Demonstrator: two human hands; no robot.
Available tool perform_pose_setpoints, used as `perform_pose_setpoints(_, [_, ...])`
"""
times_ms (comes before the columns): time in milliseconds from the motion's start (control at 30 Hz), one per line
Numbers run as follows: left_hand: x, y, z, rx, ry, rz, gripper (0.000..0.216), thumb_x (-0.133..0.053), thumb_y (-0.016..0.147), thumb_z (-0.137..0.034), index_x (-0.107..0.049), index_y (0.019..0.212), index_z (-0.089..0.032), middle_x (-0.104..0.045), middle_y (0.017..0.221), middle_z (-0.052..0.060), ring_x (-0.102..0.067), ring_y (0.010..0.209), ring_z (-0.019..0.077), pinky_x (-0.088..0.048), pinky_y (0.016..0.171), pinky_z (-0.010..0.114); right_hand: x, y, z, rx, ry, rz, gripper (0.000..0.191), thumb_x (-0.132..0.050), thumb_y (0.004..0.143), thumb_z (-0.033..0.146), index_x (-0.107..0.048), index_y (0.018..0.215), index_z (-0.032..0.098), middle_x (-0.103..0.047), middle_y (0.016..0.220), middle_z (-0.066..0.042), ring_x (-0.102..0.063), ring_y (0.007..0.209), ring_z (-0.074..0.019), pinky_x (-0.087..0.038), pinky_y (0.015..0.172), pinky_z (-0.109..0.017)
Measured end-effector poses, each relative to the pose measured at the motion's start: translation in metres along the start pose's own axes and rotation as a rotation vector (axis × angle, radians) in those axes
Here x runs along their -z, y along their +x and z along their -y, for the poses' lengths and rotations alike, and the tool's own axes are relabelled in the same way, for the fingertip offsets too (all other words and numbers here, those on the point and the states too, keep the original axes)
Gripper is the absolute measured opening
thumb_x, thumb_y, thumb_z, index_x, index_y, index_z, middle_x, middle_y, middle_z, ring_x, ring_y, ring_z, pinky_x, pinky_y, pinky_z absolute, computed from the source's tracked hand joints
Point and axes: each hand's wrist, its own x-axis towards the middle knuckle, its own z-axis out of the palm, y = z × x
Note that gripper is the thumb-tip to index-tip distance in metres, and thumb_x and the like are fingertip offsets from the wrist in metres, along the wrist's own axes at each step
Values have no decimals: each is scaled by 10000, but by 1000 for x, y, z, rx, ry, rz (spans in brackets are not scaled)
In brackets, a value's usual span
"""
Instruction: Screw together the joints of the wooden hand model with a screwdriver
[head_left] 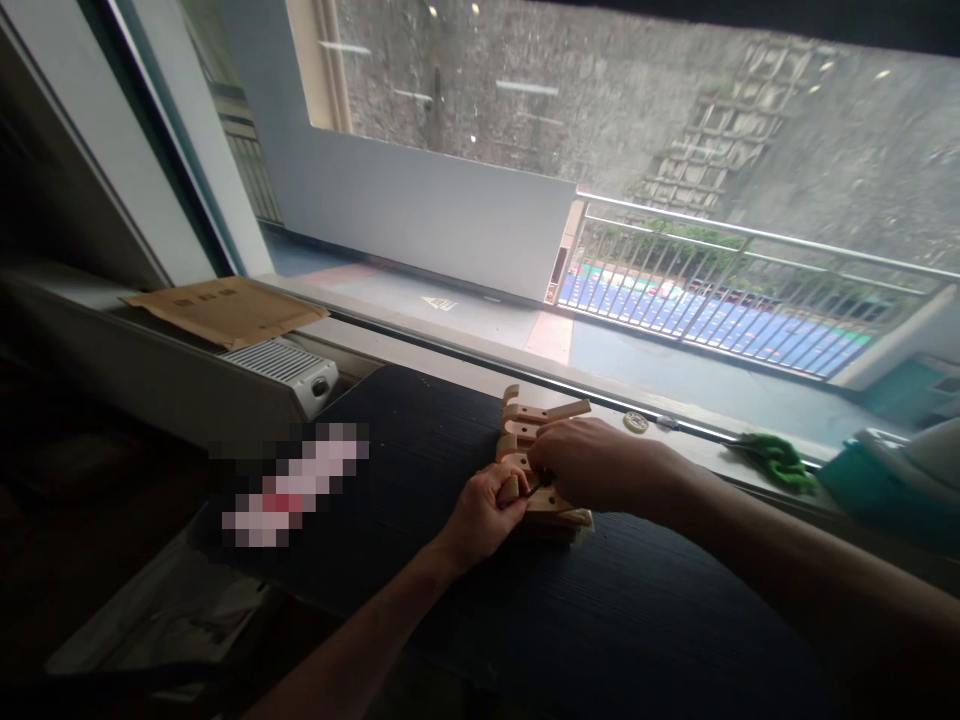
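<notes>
1. Nearest: both forearms come in over the dark table [420, 450], the left from below, the right from the right-hand edge of view.
2. Left hand [484, 515]: at the near left side of the wooden piece [510, 442]; thumb and fingers closed, gripping a slat end [511, 490] that shows between them.
3. Right hand [592, 460]: palm down, fingers curled over the right side of the piece. Fingertips are hidden; whether they pinch anything cannot be told. A thin dark item shows between the two hands, too small to identify.
4. Position: the piece lies at the table's far edge, beside the sill. Both hands touch it, so neither is nearer. From the left fingers, most of its exposed part lies straight ahead, away from the wearer; from the right fingers, ahead and to the left.
5. Direction: the long axis runs from near to far, its far end leaning slightly left. The curved cut-outs face left; the slats run crosswise. At the far end a strip [571, 410] sticks out right and slightly up; its attachment cannot be told.
6. Left on the table: a pale item [322, 470], pixelated.
7. Beyond: tape roll [636, 422] and green bundle [784, 465] on the sill [480, 373].
8. Farthest: railing [701, 290] outside.
</notes>
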Motion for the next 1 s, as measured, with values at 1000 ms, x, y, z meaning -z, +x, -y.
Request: perform_pose_setpoints(1000, [-3,1,2,40,-80,-34,67,-584,706,-117,-580,736,-177,-587,754,-21,-550,726,125,-447,708,228,7,-1,5,-6,-56,-52,125,-547,755,101,-659,804,128,-615,744,-57,-523,674,-137,-282,565,-261])
